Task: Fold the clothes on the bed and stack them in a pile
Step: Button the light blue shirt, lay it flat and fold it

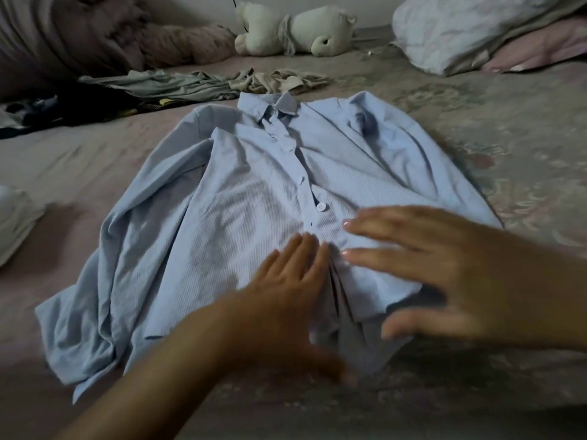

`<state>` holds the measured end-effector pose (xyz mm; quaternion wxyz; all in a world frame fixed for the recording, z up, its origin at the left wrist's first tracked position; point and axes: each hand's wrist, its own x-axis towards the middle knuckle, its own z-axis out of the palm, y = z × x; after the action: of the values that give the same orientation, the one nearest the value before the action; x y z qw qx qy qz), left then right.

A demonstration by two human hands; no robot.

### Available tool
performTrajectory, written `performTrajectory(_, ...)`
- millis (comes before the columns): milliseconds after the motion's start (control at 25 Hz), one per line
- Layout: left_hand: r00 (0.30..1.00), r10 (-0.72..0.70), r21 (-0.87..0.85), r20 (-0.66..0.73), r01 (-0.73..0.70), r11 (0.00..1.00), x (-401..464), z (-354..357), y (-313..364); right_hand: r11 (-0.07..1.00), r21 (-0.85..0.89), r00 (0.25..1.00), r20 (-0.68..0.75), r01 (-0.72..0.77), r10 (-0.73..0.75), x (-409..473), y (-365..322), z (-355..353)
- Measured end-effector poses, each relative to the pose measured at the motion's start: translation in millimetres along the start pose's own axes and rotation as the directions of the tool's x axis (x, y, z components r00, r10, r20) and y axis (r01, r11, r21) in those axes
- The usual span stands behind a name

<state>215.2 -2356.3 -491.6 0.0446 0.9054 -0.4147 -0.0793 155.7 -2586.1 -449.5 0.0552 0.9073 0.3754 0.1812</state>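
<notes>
A bed (476, 128) with a pinkish patterned cover fills the whole frame. At its centre lies a light blue shirt (254, 192), front up and buttoned, collar toward the top of the frame, both sleeves lying along its sides and the cloth wrinkled. In the upper left, a mauve blanket (95, 36) is bunched up; in the upper right sits a pale pillow (460, 30). Along the upper left, beyond the collar, lie unfolded clothes: a dark garment (63, 112), a grey garment (165, 85) and a beige one (279, 81). At top centre a white plush toy (301, 33) lies on its side. At the left edge, part of a whitish cloth (12, 223) shows. The right hand (460, 268), blurred, is over the shirt's lower right, fingers straight and spread; whether it touches the cloth cannot be told. The left hand (279, 290) rests flat on the shirt's lower middle, fingers straight and close together, thumb out to the side.
</notes>
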Motion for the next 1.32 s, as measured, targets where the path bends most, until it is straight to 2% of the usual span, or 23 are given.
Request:
performTrajectory(40,0.997,0.009,0.061,0.072,-0.014,0.998,-3,10,0,0.998,0.026,0.998,0.021,-0.053,0.053,0,-20,20)
performTrajectory(80,0.998,0.058,0.076,-0.008,-0.058,0.995,-4,19,-4,0.999,0.001,0.987,0.155,-0.037,0.037,10,-12,25)
performTrajectory(120,0.985,0.132,0.119,-0.113,-0.119,0.986,-5,25,-8,0.999,0.047,0.953,0.302,-0.022,0.007,2,-10,41)
performTrajectory(160,0.979,0.131,0.064,-0.158,-0.122,0.99,-7,25,-11,0.999,0.026,0.962,0.272,-0.041,0.032,-5,-13,49)
performTrajectory(200,0.975,0.121,-0.071,-0.187,-0.137,0.988,-12,18,-14,0.994,0.093,0.979,0.2,-0.06,0.04,-7,-6,52)
performTrajectory(240,0.964,0.061,-0.199,-0.26,-0.115,0.973,-15,14,-21,0.983,0.159,0.978,0.202,-0.089,0.056,-8,0,46)
performTrajectory(280,0.954,0.062,-0.232,-0.293,-0.134,0.963,-23,4,-25,0.965,0.23,0.985,0.145,-0.126,0.095,-9,1,41)
performTrajectory(320,0.945,0.054,-0.257,-0.322,-0.142,0.956,-31,-2,-27,0.94,0.293,0.976,0.177,-0.177,0.128,-15,-4,39)
performTrajectory(400,0.949,0.119,-0.11,-0.291,-0.157,0.981,-41,-11,-24,0.934,0.3,0.97,0.202,-0.192,0.135,-22,-12,40)
performTrajectory(440,0.976,0.105,-0.051,-0.19,-0.116,0.992,-40,-16,-20,0.913,0.339,0.961,0.234,-0.225,0.15,-16,-12,34)
performTrajectory(480,0.994,0.018,-0.113,-0.106,-0.03,0.993,-36,-25,-15,0.857,0.412,0.937,0.285,-0.31,0.203,-3,-10,22)
performTrajectory(560,0.986,-0.121,-0.291,-0.117,0.082,0.953,-12,-35,-9,0.664,0.55,0.861,0.355,-0.507,0.364,25,-1,8)
performTrajectory(680,0.907,-0.365,-0.355,-0.208,0.278,0.892,38,-34,-7,0.627,0.412,0.75,0.328,-0.661,0.575,64,20,23)
performTrajectory(800,0.882,-0.44,-0.418,-0.167,0.341,0.842,60,-14,-11,0.539,0.34,0.637,0.431,-0.771,0.639,84,21,45)
performTrajectory(920,0.826,-0.534,-0.621,-0.178,0.327,0.712,57,-8,-27,0.435,0.383,0.575,0.446,-0.815,0.685,84,18,54)
performTrajectory(1040,0.811,-0.578,-0.796,-0.088,0.291,0.53,51,-10,-33,0.407,0.381,0.553,0.473,-0.83,0.686,84,20,58)
performTrajectory(1200,0.791,-0.61,-0.893,-0.043,0.243,0.378,49,-7,-32,0.419,0.339,0.538,0.572,-0.843,0.62,89,26,55)
performTrajectory(1320,0.783,-0.62,-0.947,-0.042,0.167,0.275,47,2,-28,0.285,0.476,0.537,0.565,-0.832,0.626,86,23,53)
